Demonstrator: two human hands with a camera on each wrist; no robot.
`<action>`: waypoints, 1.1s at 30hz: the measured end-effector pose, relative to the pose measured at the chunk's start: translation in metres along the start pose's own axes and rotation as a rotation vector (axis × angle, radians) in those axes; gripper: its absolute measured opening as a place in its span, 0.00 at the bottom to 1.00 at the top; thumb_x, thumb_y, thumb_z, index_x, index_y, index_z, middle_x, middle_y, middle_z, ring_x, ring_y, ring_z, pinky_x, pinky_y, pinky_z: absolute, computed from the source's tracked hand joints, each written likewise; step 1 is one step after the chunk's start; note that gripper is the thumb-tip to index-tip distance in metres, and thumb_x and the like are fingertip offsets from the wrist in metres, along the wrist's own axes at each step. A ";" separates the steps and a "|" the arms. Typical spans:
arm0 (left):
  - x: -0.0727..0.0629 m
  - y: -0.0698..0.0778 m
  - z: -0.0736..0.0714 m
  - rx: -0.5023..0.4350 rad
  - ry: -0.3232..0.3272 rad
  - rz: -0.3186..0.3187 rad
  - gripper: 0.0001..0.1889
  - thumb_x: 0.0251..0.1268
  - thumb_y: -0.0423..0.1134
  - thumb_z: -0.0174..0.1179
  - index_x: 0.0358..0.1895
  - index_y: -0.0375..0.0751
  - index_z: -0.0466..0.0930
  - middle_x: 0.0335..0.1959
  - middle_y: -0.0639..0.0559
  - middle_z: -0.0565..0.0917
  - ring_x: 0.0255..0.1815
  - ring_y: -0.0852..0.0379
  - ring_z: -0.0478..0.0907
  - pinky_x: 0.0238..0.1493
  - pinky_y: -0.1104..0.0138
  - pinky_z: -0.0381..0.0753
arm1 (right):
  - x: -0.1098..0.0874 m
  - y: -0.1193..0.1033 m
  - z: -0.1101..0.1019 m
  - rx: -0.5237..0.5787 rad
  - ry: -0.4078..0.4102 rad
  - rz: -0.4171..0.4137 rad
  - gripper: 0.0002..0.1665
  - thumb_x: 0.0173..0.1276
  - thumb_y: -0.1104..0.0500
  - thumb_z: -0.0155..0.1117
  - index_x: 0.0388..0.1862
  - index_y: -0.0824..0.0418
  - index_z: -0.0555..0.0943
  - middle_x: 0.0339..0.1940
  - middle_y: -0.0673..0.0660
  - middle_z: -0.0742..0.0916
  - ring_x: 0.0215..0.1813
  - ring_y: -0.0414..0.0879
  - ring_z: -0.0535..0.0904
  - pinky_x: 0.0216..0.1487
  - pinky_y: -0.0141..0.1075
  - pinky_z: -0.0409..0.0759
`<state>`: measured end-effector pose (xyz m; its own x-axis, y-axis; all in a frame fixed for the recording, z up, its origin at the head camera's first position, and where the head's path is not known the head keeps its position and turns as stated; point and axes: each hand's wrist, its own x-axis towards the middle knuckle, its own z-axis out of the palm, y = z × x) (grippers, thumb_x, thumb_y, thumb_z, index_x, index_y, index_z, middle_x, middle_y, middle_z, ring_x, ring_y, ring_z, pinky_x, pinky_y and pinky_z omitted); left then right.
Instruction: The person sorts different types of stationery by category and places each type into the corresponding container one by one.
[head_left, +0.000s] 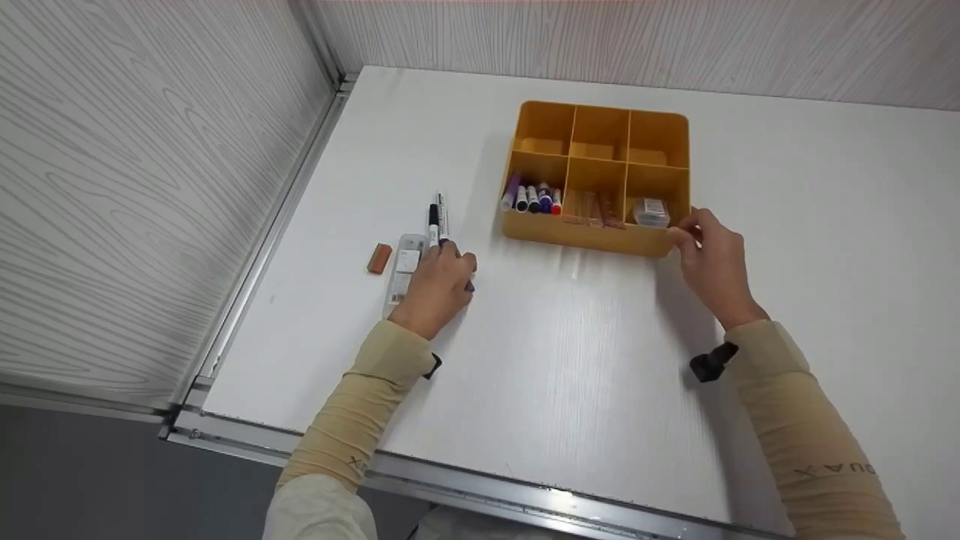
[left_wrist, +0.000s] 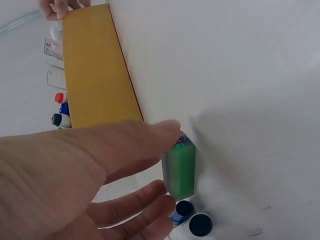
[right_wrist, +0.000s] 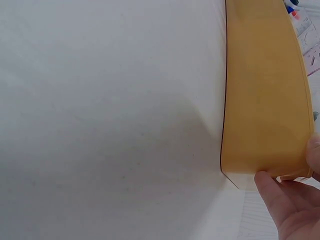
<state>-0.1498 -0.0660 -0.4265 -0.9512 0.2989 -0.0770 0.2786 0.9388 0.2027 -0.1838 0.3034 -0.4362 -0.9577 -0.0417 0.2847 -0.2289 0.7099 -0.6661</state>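
Smooth boxy organizer (head_left: 589,237), green block (left_wrist: 182,171), cylindrical markers (head_left: 433,223)

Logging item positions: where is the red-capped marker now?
In the head view, the red-capped marker sits in the near left compartment of the yellow box, rightmost in the row, beside the blue-capped marker.

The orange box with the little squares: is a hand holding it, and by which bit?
Yes, the right hand holds the orange box by its near right corner.
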 end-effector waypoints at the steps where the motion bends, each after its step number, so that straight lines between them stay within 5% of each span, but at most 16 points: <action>1: 0.001 0.000 0.001 0.006 0.009 0.001 0.12 0.64 0.31 0.64 0.50 0.34 0.82 0.49 0.36 0.79 0.49 0.42 0.79 0.54 0.55 0.81 | 0.000 0.000 0.000 -0.001 -0.003 0.007 0.15 0.73 0.58 0.60 0.44 0.71 0.74 0.47 0.72 0.86 0.60 0.65 0.81 0.59 0.55 0.79; 7: 0.003 -0.001 0.004 -0.018 0.007 -0.014 0.09 0.64 0.31 0.63 0.45 0.34 0.85 0.48 0.38 0.80 0.49 0.45 0.80 0.55 0.56 0.81 | 0.002 0.002 0.002 -0.012 -0.011 0.028 0.16 0.73 0.56 0.60 0.44 0.69 0.74 0.48 0.70 0.86 0.61 0.63 0.81 0.60 0.54 0.79; 22: 0.011 -0.008 -0.009 -0.244 -0.084 -0.039 0.11 0.64 0.31 0.62 0.48 0.32 0.84 0.44 0.40 0.82 0.46 0.47 0.78 0.51 0.59 0.81 | 0.002 0.002 0.001 0.010 0.001 0.004 0.15 0.72 0.57 0.60 0.43 0.70 0.75 0.48 0.71 0.86 0.60 0.64 0.81 0.60 0.54 0.79; 27: 0.015 -0.008 -0.022 -0.290 -0.056 -0.037 0.13 0.65 0.35 0.63 0.49 0.33 0.83 0.46 0.40 0.83 0.49 0.48 0.78 0.53 0.61 0.81 | 0.003 0.005 0.003 0.012 0.033 -0.042 0.14 0.71 0.59 0.62 0.41 0.71 0.75 0.46 0.71 0.87 0.59 0.63 0.81 0.59 0.53 0.79; 33: 0.019 -0.006 -0.041 -0.312 0.054 -0.041 0.13 0.66 0.38 0.64 0.50 0.35 0.82 0.47 0.42 0.81 0.50 0.49 0.77 0.53 0.62 0.81 | 0.002 0.006 0.003 0.009 0.022 -0.009 0.15 0.72 0.56 0.61 0.41 0.70 0.75 0.49 0.72 0.86 0.60 0.64 0.81 0.59 0.53 0.79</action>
<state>-0.1748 -0.0729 -0.3893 -0.9688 0.2443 -0.0411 0.1934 0.8496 0.4907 -0.1875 0.3054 -0.4411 -0.9516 -0.0322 0.3056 -0.2389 0.7030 -0.6698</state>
